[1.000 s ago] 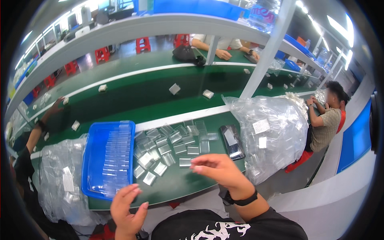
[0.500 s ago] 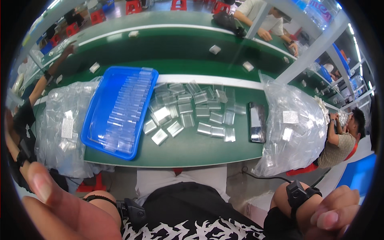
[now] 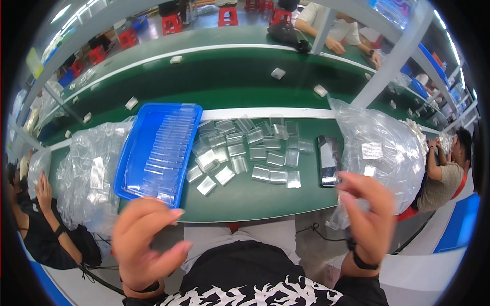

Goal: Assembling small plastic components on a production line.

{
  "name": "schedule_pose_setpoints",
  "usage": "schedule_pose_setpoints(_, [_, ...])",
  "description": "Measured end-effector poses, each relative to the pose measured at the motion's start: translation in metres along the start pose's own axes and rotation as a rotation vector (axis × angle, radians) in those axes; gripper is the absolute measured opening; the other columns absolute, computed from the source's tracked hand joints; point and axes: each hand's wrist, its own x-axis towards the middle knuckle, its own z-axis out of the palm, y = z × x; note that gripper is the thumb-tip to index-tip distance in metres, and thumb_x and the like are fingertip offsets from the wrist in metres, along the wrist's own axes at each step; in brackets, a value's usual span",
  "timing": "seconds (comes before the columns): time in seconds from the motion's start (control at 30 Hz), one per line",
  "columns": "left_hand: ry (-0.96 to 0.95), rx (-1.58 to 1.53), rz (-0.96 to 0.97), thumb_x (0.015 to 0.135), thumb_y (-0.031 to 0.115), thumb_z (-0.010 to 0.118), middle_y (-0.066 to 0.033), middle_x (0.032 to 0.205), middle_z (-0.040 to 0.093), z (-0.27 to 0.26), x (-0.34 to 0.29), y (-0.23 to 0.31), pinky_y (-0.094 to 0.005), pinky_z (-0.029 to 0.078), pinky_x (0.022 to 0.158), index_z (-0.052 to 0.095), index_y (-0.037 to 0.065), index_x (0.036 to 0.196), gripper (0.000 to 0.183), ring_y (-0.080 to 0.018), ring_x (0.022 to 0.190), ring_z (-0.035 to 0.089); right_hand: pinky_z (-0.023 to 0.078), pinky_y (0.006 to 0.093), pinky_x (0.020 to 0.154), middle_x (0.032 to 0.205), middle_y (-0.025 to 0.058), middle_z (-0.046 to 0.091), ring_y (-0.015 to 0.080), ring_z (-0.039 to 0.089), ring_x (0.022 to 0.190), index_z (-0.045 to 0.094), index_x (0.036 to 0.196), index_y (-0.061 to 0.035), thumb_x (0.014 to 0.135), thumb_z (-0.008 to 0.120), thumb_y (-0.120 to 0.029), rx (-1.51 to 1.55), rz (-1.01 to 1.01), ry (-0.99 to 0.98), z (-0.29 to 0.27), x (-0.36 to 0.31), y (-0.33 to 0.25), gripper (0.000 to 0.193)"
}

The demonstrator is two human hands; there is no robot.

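My left hand (image 3: 148,239) is raised near the front edge of the green table, by the near end of a blue tray (image 3: 122,168). Its fingers are curled but apart, with nothing between thumb and fingers. My right hand (image 3: 371,211), a little blurred, hovers at the table's right front corner below a black phone-like object (image 3: 329,162), fingers bent and apart, also holding nothing. Inside the tray stands a long row of clear plastic cases (image 3: 171,148). More clear flat cases (image 3: 236,149) lie loose in a heap on the table between the tray and the black object.
Large clear plastic bags with white labels stand left (image 3: 84,173) and right (image 3: 383,158). Beyond a white rail, a dark green belt (image 3: 229,86) carries small white packs (image 3: 278,73). Grey posts (image 3: 395,56) rise at right. Co-workers sit left (image 3: 46,219), right and across.
Both my hands have come up and inward from the lower corners to the table's front edge. The co-worker's arm at left has drawn back from the belt. Packs on the belt have shifted slightly right.
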Motion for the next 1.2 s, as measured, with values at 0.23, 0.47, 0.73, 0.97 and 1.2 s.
schedule_pose_setpoints(0.23, [-0.310,0.314,-0.015,0.076,0.013,0.083,-0.0105,0.099,0.068,0.051,-0.033,-0.044,-0.0408,0.053,0.082,0.072,0.004,0.102,0.030,-0.0314,0.092,0.065,0.054,0.0457,0.086,0.124,0.0195,0.062,0.0385,0.064,0.107,0.062,0.132,-0.0050,0.085,0.078,-0.021,-0.341,0.088,-0.165,0.093,-0.028,0.093,0.052])
schedule_pose_setpoints(0.47, [-0.271,0.239,0.239,0.081,0.012,0.079,-0.0069,0.094,0.065,0.094,-0.035,-0.054,-0.0388,0.052,0.076,0.071,0.006,0.104,0.025,-0.0261,0.085,0.064,0.051,0.0458,0.088,0.114,0.0194,0.060,0.0400,0.060,0.106,0.057,0.132,0.0008,0.079,0.084,-0.026,-0.321,0.145,-0.069,0.120,-0.036,0.108,0.066])
schedule_pose_setpoints(0.73, [-0.085,0.321,0.312,0.083,0.020,0.080,-0.0030,0.094,0.062,0.141,-0.050,-0.075,-0.0362,0.051,0.073,0.070,0.010,0.116,0.036,-0.0227,0.084,0.061,0.051,0.0469,0.082,0.108,0.0212,0.058,0.0410,0.060,0.099,0.057,0.131,0.0026,0.081,0.081,-0.021,-0.288,0.082,0.058,0.140,-0.051,0.132,0.060])
schedule_pose_setpoints(0.97, [0.078,0.479,0.225,0.077,0.030,0.083,-0.0091,0.120,0.061,0.154,-0.050,-0.087,-0.0441,0.050,0.087,0.069,0.011,0.122,0.051,-0.0291,0.104,0.057,0.051,0.0473,0.077,0.099,0.0193,0.060,0.0400,0.062,0.091,0.054,0.133,0.0044,0.082,0.080,-0.027,-0.342,0.149,0.039,0.145,-0.036,0.125,0.065])
schedule_pose_setpoints(1.2, [0.078,0.496,0.105,0.081,0.032,0.079,-0.0092,0.125,0.061,0.156,-0.049,-0.080,-0.0414,0.046,0.094,0.070,0.011,0.123,0.047,-0.0287,0.108,0.055,0.051,0.0452,0.071,0.105,0.0207,0.066,0.0361,0.062,0.082,0.057,0.130,0.0034,0.087,0.078,-0.032,-0.394,0.041,0.132,0.143,-0.043,0.132,0.060])
